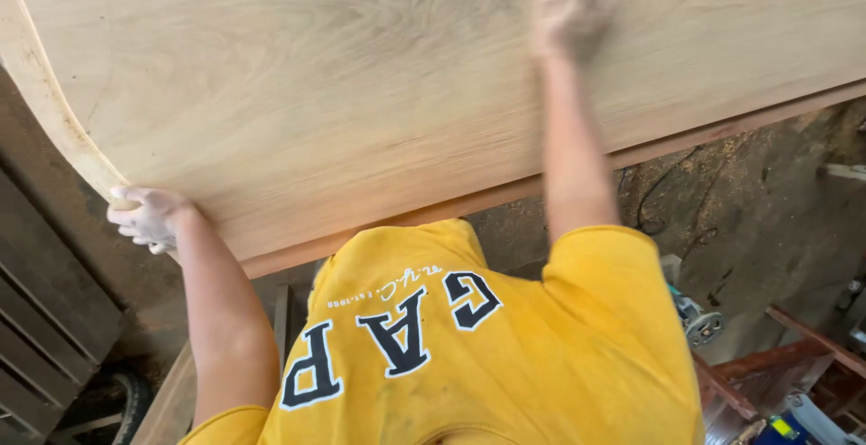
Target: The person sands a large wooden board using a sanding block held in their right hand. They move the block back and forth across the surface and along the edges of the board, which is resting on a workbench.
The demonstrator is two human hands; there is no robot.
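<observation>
A large pale wooden panel (361,93) with a curved left edge fills the upper part of the head view. My left hand (144,218) grips the panel's lower left corner, fingers curled around its edge. My right hand (570,8) lies flat on the panel's face near the top, fingers spread and blurred. Both hands look dusty. My yellow shirt (478,346) with dark lettering shows below the panel.
A dusty floor (767,192) with sawdust and a dark cable (658,192) lies at right. A power tool (695,319) and a reddish wooden frame (794,355) sit at lower right. Dark wooden slats (45,319) stand at left.
</observation>
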